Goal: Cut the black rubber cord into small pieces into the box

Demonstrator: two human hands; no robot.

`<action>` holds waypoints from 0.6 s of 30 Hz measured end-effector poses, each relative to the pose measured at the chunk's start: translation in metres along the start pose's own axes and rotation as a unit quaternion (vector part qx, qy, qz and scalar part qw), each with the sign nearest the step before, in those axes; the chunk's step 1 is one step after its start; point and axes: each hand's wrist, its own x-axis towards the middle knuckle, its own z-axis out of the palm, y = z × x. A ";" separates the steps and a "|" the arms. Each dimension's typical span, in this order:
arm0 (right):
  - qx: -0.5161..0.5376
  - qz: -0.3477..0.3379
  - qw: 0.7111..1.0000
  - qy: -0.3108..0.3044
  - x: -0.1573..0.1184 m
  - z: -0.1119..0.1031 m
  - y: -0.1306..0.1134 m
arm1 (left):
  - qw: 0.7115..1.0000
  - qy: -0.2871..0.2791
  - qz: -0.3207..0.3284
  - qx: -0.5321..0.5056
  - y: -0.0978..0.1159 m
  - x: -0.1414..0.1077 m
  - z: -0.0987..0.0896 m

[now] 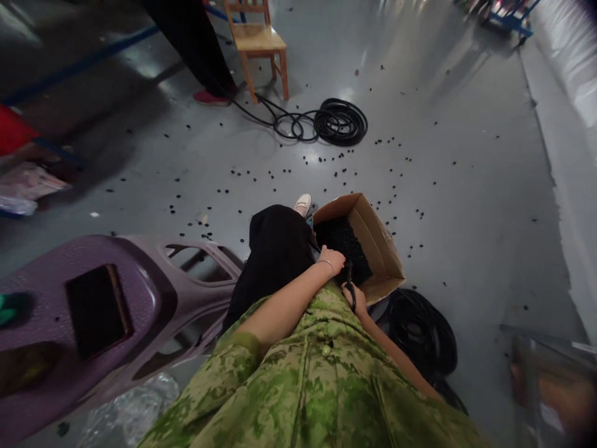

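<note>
My left hand (pixel 332 259), with a thin bracelet at the wrist, is closed over the near left edge of an open cardboard box (pixel 377 242). A dark length of black hose (pixel 315 245) shows beside its fingers; most of it is hidden. Just right and nearer to me, my right hand (pixel 358 300) is closed around the black handles of what look like scissors (pixel 351 287), whose tips point toward the left hand. Under both hands the box holds a heap of small black pieces (pixel 342 239).
Small black rings lie scattered over the grey floor (pixel 466 205). Coiled black hose (pixel 340 122) lies ahead by a wooden chair (pixel 259 38) and a person's leg (pixel 196 43). Another black coil (pixel 422 333) is at right. A purple plastic stool (pixel 140 274) carries a phone (pixel 97 310).
</note>
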 end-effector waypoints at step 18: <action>0.412 0.065 0.909 -0.012 0.000 -0.004 0.006 | 0.999 0.031 -0.006 -0.028 0.002 0.001 0.009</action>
